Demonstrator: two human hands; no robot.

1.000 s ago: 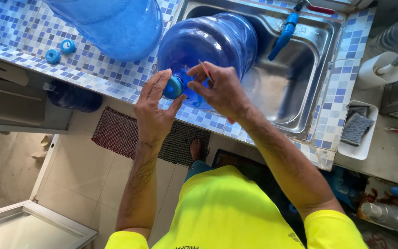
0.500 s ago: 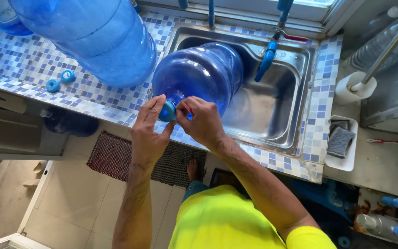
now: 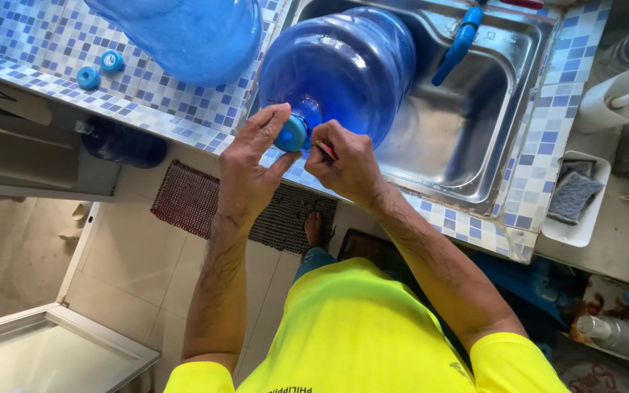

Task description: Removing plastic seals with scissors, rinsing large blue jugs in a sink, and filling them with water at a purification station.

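A large blue water jug [image 3: 343, 69] lies on its side across the steel sink [image 3: 475, 131], its neck pointing over the tiled counter edge toward me. A light blue cap [image 3: 293, 135] sits on the neck. My left hand [image 3: 252, 164] grips the cap from the left, thumb and fingers around it. My right hand [image 3: 343, 164] is closed on a small red-tipped tool [image 3: 325, 151] held against the cap's right side. A second big blue jug [image 3: 191, 33] stands on the counter to the left.
Two loose blue caps [image 3: 100, 69] lie on the blue-and-white tiled counter [image 3: 30, 51]. A blue-handled tap [image 3: 460, 40] hangs over the sink. A white tray with a grey sponge [image 3: 573, 196] sits at right. A dark mat [image 3: 198, 200] lies on the floor below.
The view has shifted closer and slightly right. Both hands stay at the jug's cap; the right hand has drawn back a little to the cap's right side.
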